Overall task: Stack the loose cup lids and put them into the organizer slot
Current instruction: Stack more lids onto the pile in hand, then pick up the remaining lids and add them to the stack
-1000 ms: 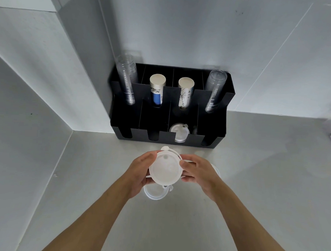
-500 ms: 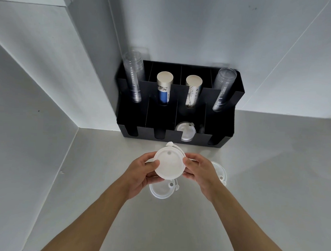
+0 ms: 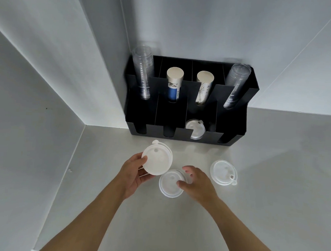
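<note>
White plastic fills the left hand (image 3: 134,173): its fingers (image 3: 142,159) are clenched on the rim of a small stack of lids (image 3: 157,160), held clear of the bench (image 3: 272,187) with the tab pointing toward the organizer. The right hand (image 3: 196,180), which half a second ago steadied that same stack from the other side, has let go and dropped; its fingers (image 3: 182,183) now sit spread and released over a loose lid (image 3: 168,184) lying flat on the bench, thumb touching its top, no grip closed yet.

A second loose lid (image 3: 223,172) lies further right, well apart from both hands, untouched.

Behind these, the black organizer (image 3: 185,133) stands against the wall. Its front row holds lids in one slot only, the third from the left (image 3: 195,128); the other front slots look empty. The rear row carries clear cups (image 3: 142,71) and paper cups (image 3: 174,82).

Assessment: stacking has moved on to the next lid. Two lids remain to be gathered before insertion, so the task appears roughly midway. Tabs may need aligning for the stack to seat squarely.
</note>
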